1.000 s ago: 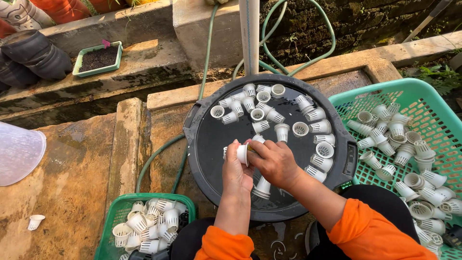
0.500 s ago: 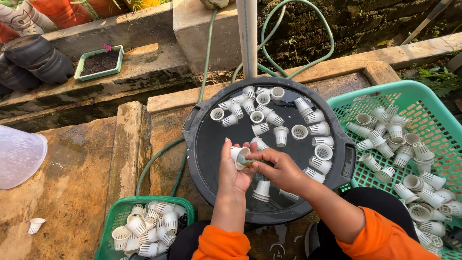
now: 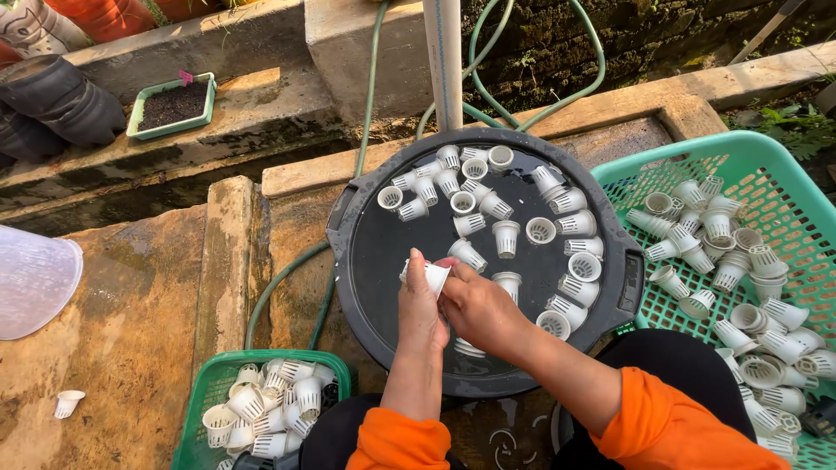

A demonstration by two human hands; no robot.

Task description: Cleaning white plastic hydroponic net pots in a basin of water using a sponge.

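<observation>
Two bare hands meet over the near part of a round black tub [image 3: 366,261] filled with dark water. The left hand [image 3: 420,305] and the right hand [image 3: 477,309] together pinch one small white slotted cup [image 3: 428,275], fingers closed around it, holding it just above the water at about seven o'clock from the tub's middle. Many more white cups [image 3: 505,235] float in the tub, mostly from eleven round to four o'clock. At three o'clock of the tub sits a large green basket [image 3: 784,170] holding a heap of the same cups. At seven o'clock, near the left elbow, a smaller green basket [image 3: 213,392] holds another pile. One stray cup [image 3: 67,403] lies on the wet concrete at eight o'clock. Both sleeves are orange.
</observation>
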